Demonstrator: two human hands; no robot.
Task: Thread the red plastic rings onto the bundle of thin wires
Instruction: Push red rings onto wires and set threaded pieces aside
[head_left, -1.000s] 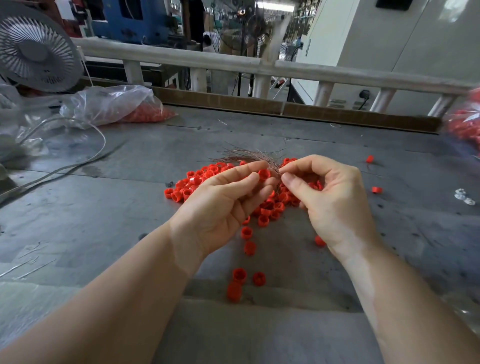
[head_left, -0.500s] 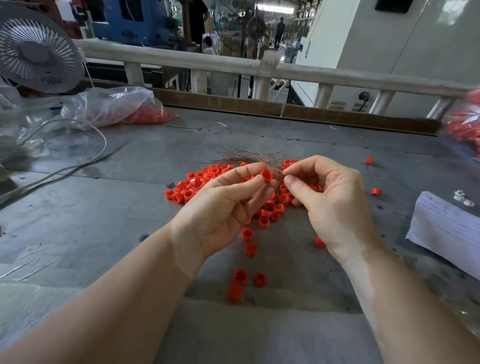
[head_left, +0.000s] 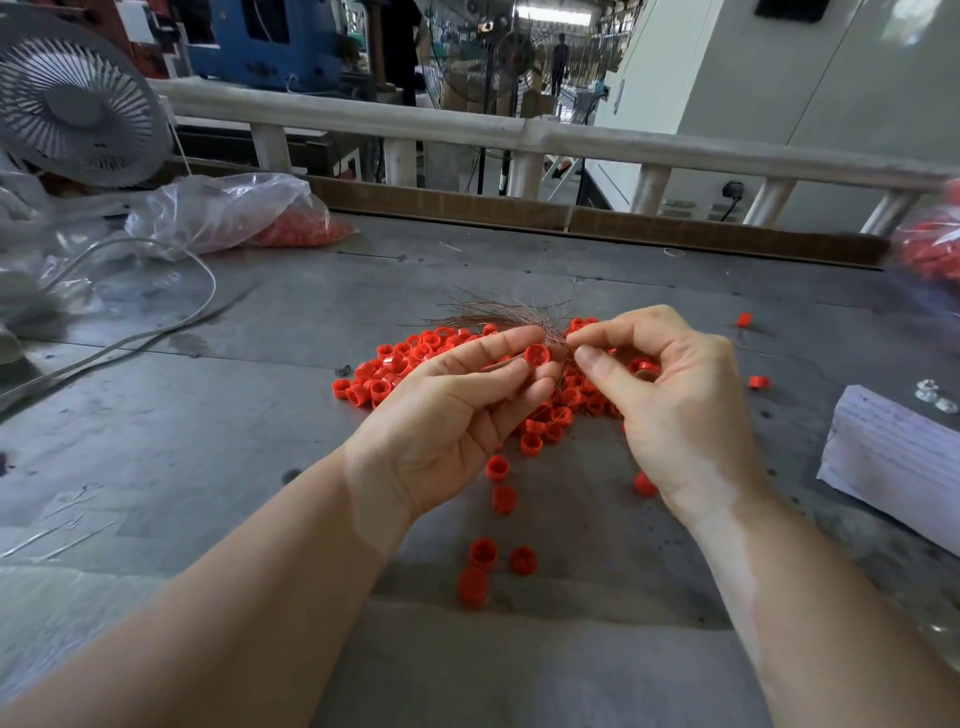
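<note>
One fan (head_left: 78, 98) and one clear bag of red rings (head_left: 234, 213) sit at the workbench's (head_left: 208, 415) far-left edge. At centre, the left hand (head_left: 457, 410) pinches a single red ring (head_left: 537, 355) against the wire bundle (head_left: 498, 314), which the right hand (head_left: 680, 400) pinches above one loose ring heap (head_left: 395, 369). One paper stack (head_left: 893, 457) lies at the right edge; bare bench spreads near-left.

right bag (head_left: 932, 254) blurred, edge-cropped

Grey worktable (head_left: 156, 426), white railing (head_left: 675, 150), fan (head_left: 78, 104)
</note>
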